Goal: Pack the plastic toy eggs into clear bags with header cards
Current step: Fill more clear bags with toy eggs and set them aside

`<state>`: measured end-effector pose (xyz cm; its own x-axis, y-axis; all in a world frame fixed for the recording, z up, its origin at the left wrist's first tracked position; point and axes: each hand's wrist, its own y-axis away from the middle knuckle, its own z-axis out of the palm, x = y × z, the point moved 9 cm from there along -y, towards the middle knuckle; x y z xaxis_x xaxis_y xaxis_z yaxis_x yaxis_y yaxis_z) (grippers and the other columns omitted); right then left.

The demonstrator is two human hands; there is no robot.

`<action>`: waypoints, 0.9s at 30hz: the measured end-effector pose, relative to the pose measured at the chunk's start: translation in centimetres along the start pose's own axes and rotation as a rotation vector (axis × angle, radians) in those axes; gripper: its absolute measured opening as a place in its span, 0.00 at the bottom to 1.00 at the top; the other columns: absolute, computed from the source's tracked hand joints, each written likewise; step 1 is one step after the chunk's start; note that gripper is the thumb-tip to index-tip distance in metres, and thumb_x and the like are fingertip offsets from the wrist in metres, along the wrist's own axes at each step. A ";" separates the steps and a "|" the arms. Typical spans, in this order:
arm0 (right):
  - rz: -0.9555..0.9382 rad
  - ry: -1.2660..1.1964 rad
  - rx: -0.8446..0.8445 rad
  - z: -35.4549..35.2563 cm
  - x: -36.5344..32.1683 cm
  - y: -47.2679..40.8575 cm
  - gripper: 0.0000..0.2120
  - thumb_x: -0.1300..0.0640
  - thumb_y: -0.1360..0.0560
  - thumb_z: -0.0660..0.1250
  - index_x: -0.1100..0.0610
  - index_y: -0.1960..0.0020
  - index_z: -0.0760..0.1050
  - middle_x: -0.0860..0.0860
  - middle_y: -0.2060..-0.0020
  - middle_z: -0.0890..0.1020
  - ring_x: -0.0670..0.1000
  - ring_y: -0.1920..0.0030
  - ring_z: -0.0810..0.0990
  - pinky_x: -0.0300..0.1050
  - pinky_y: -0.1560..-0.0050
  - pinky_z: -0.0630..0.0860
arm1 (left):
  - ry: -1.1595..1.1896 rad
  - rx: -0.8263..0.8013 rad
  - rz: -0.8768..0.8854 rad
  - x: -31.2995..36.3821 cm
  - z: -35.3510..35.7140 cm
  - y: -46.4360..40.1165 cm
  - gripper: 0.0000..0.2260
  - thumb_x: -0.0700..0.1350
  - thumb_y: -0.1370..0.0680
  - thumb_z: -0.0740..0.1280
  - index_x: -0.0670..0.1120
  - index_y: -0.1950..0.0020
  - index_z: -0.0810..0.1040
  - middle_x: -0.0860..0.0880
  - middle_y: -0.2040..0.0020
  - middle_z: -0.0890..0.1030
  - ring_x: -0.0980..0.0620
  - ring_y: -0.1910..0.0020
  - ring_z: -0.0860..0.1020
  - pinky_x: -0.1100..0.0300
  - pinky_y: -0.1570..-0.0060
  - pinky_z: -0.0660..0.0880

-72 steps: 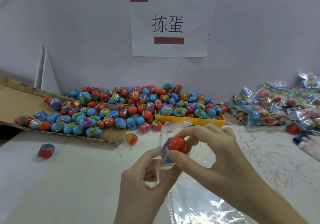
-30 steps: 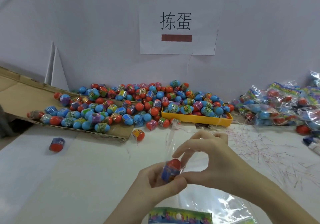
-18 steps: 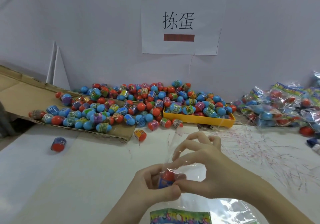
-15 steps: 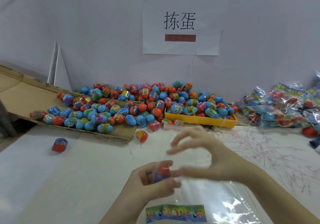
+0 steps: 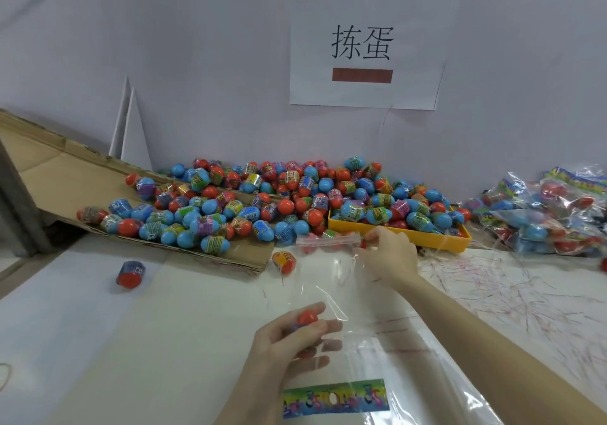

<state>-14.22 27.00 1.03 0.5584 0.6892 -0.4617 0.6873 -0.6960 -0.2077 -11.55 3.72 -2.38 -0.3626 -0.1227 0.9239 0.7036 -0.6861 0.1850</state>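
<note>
My left hand [image 5: 289, 336] grips the bag [image 5: 328, 280] around one egg [image 5: 307, 318]. My right hand [image 5: 389, 257], nearer the egg pile [image 5: 279, 201] at 12 o'clock, reaches out, its grip unclear.

l hand [image 5: 289, 336] near body, fingers curled gripping; r hand [image 5: 391, 257] reached fwd, arm extended, fingertips pinching.

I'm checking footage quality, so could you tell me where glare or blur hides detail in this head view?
In the head view, glare streaks the clear bag near the bottom edge; the left hand and its egg look softly blurred through the film; the right hand is also slightly smeared; the wall sign stays readable.
</note>
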 end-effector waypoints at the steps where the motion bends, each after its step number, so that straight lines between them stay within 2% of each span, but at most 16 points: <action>1: 0.001 -0.019 0.007 0.1 0.0 0.0 0.13 0.47 0.28 0.68 0.52 0.47 0.75 0.49 0.49 0.80 0.53 0.46 0.74 0.51 0.43 0.70 | 0.001 0.005 0.002 0.1 0.1 0.1 0.25 0.48 0.47 0.73 0.43 0.51 0.81 0.44 0.57 0.85 0.48 0.62 0.84 0.63 0.70 0.77; 4: 0.001 -0.135 0.013 0.3 -0.2 -0.1 0.13 0.49 0.29 0.69 0.53 0.48 0.75 0.49 0.49 0.81 0.52 0.46 0.75 0.52 0.42 0.70 | 0.015 0.028 0.033 0.6 0.1 0.2 0.28 0.49 0.50 0.75 0.43 0.51 0.80 0.43 0.57 0.85 0.47 0.61 0.84 0.62 0.70 0.77; 7: 0.000 -0.237 0.022 -0.4 -0.3 0.5 0.16 0.52 0.30 0.70 0.54 0.43 0.74 0.50 0.49 0.81 0.53 0.46 0.76 0.54 0.41 0.71 | 0.024 0.052 0.067 1.0 -0.1 0.2 0.28 0.48 0.50 0.75 0.44 0.51 0.79 0.43 0.58 0.85 0.46 0.61 0.84 0.62 0.70 0.78; 9: -0.025 -0.441 0.051 -2.2 -0.8 1.4 0.14 0.56 0.30 0.71 0.55 0.45 0.77 0.51 0.51 0.82 0.50 0.49 0.78 0.52 0.43 0.73 | 0.010 0.073 0.100 1.2 -0.2 0.2 0.25 0.48 0.47 0.74 0.45 0.52 0.80 0.44 0.58 0.85 0.47 0.61 0.84 0.63 0.69 0.78; 12: -0.096 -0.858 0.124 -7.2 -2.4 3.9 0.08 0.58 0.31 0.73 0.49 0.55 0.77 0.51 0.54 0.82 0.49 0.55 0.78 0.41 0.53 0.75 | -0.042 0.104 0.180 1.5 -0.4 0.4 0.17 0.48 0.43 0.73 0.49 0.55 0.83 0.49 0.58 0.85 0.50 0.59 0.84 0.64 0.67 0.78; 14: -0.237 -0.972 0.107 -10.6 -4.1 6.3 0.09 0.53 0.35 0.73 0.45 0.56 0.78 0.46 0.58 0.82 0.51 0.53 0.78 0.45 0.52 0.74 | -0.085 0.132 0.244 1.7 -0.6 0.6 0.15 0.49 0.43 0.74 0.53 0.57 0.85 0.50 0.57 0.85 0.50 0.58 0.83 0.64 0.65 0.78; 15: -0.353 -0.955 0.063 -12.1 -5.4 7.8 0.10 0.50 0.37 0.72 0.43 0.56 0.79 0.44 0.59 0.82 0.50 0.53 0.78 0.46 0.52 0.73 | -0.102 0.142 0.271 1.9 -0.7 0.8 0.15 0.50 0.43 0.74 0.55 0.57 0.85 0.51 0.56 0.84 0.49 0.57 0.83 0.62 0.63 0.79; 17: -0.584 -0.802 -0.051 -13.9 -8.0 10.9 0.11 0.46 0.37 0.68 0.40 0.54 0.80 0.42 0.59 0.82 0.47 0.54 0.77 0.41 0.53 0.73 | -0.120 0.155 0.306 2.0 -0.7 1.0 0.16 0.49 0.43 0.74 0.55 0.57 0.85 0.52 0.56 0.85 0.51 0.56 0.83 0.61 0.59 0.80; 18: -0.670 -0.677 -0.074 -14.3 -8.8 12.1 0.11 0.46 0.36 0.67 0.40 0.53 0.80 0.42 0.59 0.81 0.47 0.54 0.76 0.38 0.53 0.72 | -0.121 0.154 0.315 2.0 -0.7 1.0 0.15 0.47 0.43 0.74 0.53 0.56 0.84 0.53 0.55 0.85 0.53 0.56 0.83 0.63 0.58 0.80; 20: -0.796 -0.332 -0.016 -14.6 -9.9 13.2 0.12 0.47 0.33 0.66 0.44 0.51 0.79 0.41 0.62 0.80 0.47 0.56 0.73 0.41 0.54 0.69 | -0.143 0.135 0.318 1.9 -0.4 1.2 0.16 0.42 0.39 0.75 0.51 0.52 0.82 0.53 0.54 0.85 0.57 0.54 0.82 0.66 0.57 0.78; 23: -0.884 0.088 0.105 -14.0 -11.2 13.6 0.13 0.51 0.31 0.67 0.52 0.49 0.81 0.44 0.64 0.80 0.49 0.59 0.71 0.46 0.57 0.63 | -0.196 0.099 0.318 1.9 0.2 1.4 0.17 0.40 0.35 0.78 0.50 0.49 0.80 0.54 0.54 0.85 0.56 0.52 0.82 0.66 0.54 0.78; 25: -0.908 0.234 0.035 -12.9 -11.6 13.7 0.14 0.52 0.28 0.66 0.51 0.43 0.78 0.44 0.60 0.81 0.49 0.57 0.68 0.44 0.56 0.54 | -0.219 0.085 0.323 2.0 0.5 1.5 0.18 0.43 0.37 0.76 0.51 0.50 0.80 0.55 0.54 0.85 0.55 0.52 0.83 0.64 0.52 0.78; 27: -0.925 0.324 -0.065 -12.1 -11.7 13.8 0.17 0.51 0.24 0.63 0.45 0.36 0.72 0.41 0.51 0.78 0.47 0.52 0.62 0.43 0.56 0.49 | -0.221 0.077 0.318 2.0 0.6 1.5 0.16 0.44 0.37 0.76 0.52 0.51 0.80 0.54 0.55 0.85 0.54 0.53 0.83 0.64 0.51 0.78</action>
<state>-5.66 11.74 13.98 -0.1192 0.9856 0.1199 0.9367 0.1517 -0.3157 -10.85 2.80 -0.03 0.0151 -0.1569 0.9875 0.8065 -0.5818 -0.1048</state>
